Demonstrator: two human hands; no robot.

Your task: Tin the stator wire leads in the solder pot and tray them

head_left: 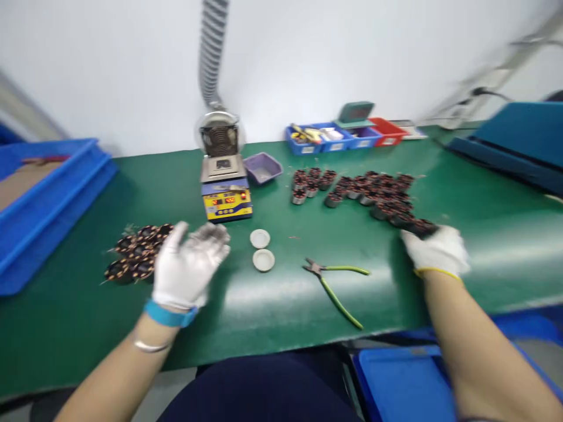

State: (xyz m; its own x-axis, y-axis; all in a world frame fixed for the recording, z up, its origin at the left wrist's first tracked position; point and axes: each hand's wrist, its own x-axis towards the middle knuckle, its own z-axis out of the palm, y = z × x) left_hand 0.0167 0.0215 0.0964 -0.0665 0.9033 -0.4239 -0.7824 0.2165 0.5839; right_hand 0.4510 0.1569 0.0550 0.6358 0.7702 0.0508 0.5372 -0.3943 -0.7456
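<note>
My left hand (pixel 187 264), in a white glove, is raised palm up with its fingers apart and nothing in it. Beside it on the left lies a cluster of black and copper coils (pixel 141 252). My right hand (pixel 437 249), also gloved, is at the near right end of a larger group of copper-wound coils (pixel 373 193). Its fingers are around a coil (pixel 423 227) at the end of that group. Green-handled cutters (pixel 336 284) lie spread between my hands. Two small white dishes (pixel 263 260) are right of my left hand.
A blue and yellow device (pixel 226 202) with a lit display stands behind, below a grey hose (pixel 213 53). A purple tray (pixel 263 167) is next to it. Small bins (pixel 338 140) line the back. Blue crates (pixel 53 205) stand left; a blue case (pixel 519 143) is right.
</note>
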